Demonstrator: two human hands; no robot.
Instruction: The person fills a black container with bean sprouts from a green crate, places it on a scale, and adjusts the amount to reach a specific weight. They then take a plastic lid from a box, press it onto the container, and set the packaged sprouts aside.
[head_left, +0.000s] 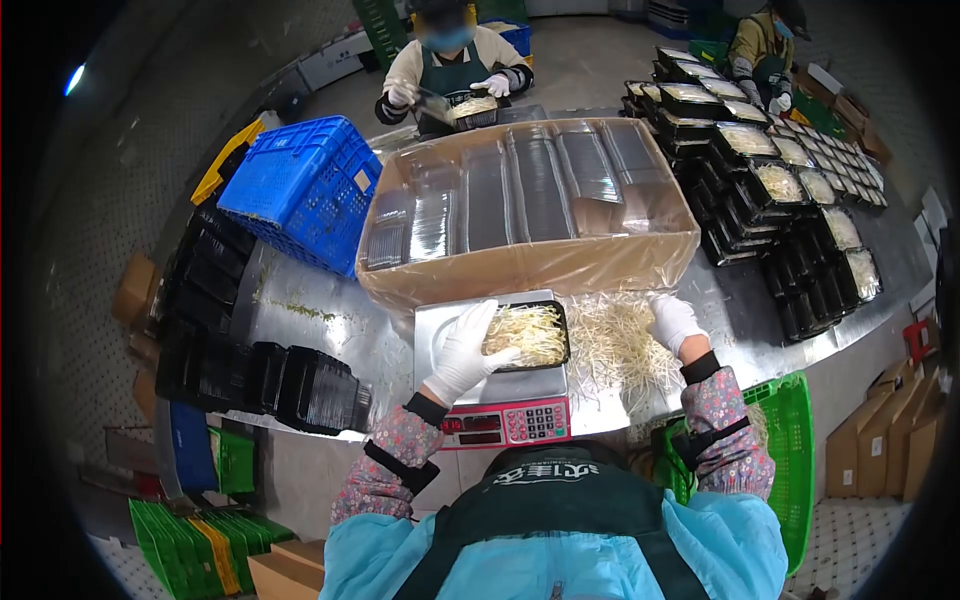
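Note:
In a white glove, my left hand (463,350) grips the left end of a black tray, its thumb beside the bean sprouts (530,334) that fill it. The tray sits on the metal plate of a scale (490,427) with a red front, keypad and lit display. A loose pile of bean sprouts (615,345) lies on the table just right of the scale. At the pile's right edge is my right hand (676,322), also gloved. Its fingers look curled in at the sprouts, and their tips are partly hidden.
Behind the scale stands a carton (530,265) of stacked clear plastic lids. Black trays (315,388) and a blue crate (300,185) are on the left. Stacks of filled trays (745,140) stand right. A co-worker (455,70) handles a tray opposite; another person (765,60) stands at upper right.

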